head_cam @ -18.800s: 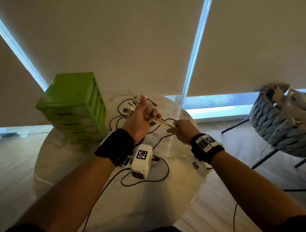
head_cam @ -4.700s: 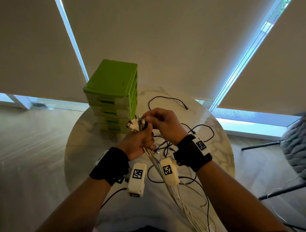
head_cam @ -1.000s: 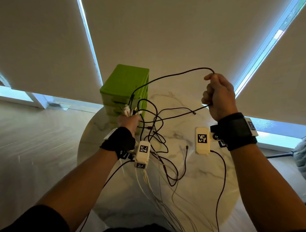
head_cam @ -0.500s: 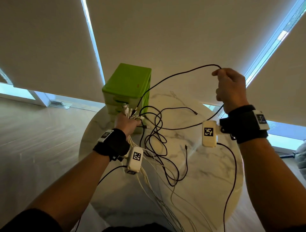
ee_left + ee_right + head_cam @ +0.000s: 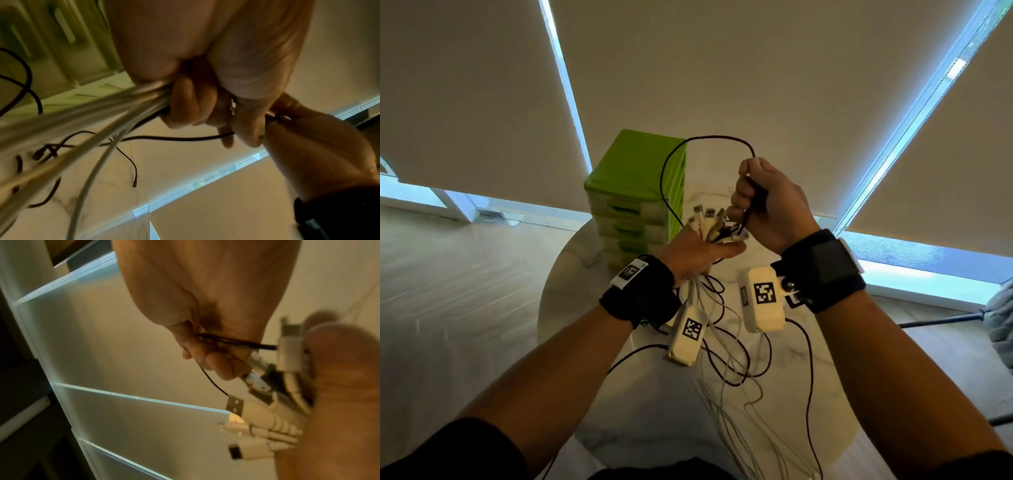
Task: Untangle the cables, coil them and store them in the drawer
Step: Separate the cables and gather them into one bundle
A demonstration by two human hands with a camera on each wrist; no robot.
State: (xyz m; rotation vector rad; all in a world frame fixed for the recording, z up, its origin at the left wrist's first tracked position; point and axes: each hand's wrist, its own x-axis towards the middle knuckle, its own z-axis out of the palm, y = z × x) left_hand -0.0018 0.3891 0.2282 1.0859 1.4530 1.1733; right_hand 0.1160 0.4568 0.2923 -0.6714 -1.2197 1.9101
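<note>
My left hand [image 5: 700, 251] grips a bundle of cables [image 5: 86, 110] just below their plugs [image 5: 709, 224], above the round marble table [image 5: 640, 404]. White USB plugs [image 5: 259, 426] fan out of its fist. My right hand [image 5: 760, 202] is right beside it, fingers curled round a thin black cable [image 5: 688, 144] that arcs up in a loop and comes back down to the bundle. In the right wrist view the black cable [image 5: 230, 342] runs through that fist towards the plugs. White and black cable tails [image 5: 736, 383] hang tangled down over the table.
A green drawer unit [image 5: 640, 195] stands at the table's far side, just behind my hands, drawers closed. Roller blinds and window strips fill the background. A grey woven chair [image 5: 1000, 315] shows at the right edge. Black wrist-camera leads [image 5: 808, 377] trail over the table.
My right hand has come in from the upper right to meet my left hand at the plugs, shrinking the black cable's span into a small loop. My left hand rose slightly.
</note>
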